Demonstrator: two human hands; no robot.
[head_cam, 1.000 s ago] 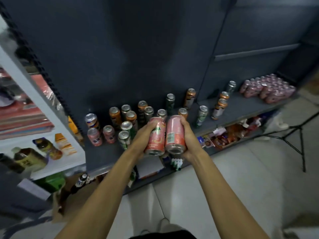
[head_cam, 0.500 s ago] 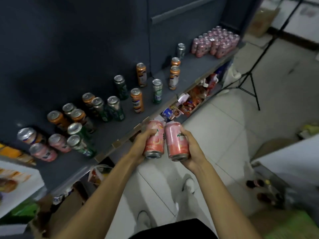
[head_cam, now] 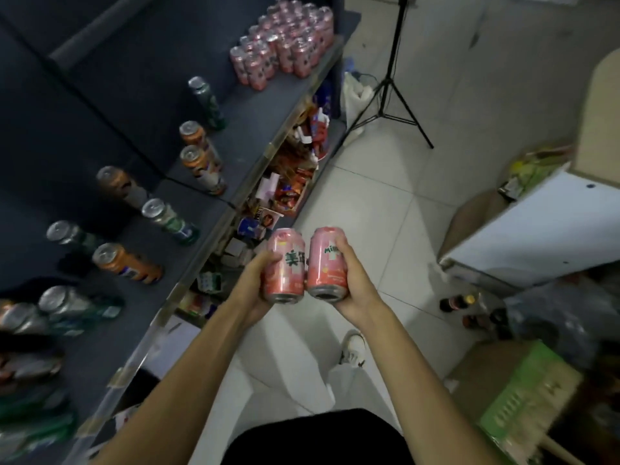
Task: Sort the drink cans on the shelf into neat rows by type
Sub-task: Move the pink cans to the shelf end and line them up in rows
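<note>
My left hand (head_cam: 256, 275) grips a pink can (head_cam: 284, 266) and my right hand (head_cam: 356, 283) grips a second pink can (head_cam: 326, 265). Both cans are held side by side, touching, over the floor in front of the dark shelf (head_cam: 255, 105). A packed block of several pink cans (head_cam: 285, 45) stands at the shelf's far end. Orange cans (head_cam: 201, 166) and green cans (head_cam: 171, 221) stand scattered along the shelf to my left, and those at the lower left are blurred.
A lower shelf (head_cam: 285, 182) under the cans holds packets and small boxes. A black tripod (head_cam: 389, 95) stands on the tiled floor beyond. A white cabinet (head_cam: 523, 236), cardboard boxes (head_cam: 523, 397) and small bottles (head_cam: 459, 302) lie to the right.
The view has swung right along the shelf, and the pink block now sits nearer and straight ahead. Both hands still carry the two pink cans together, now over the floor.
</note>
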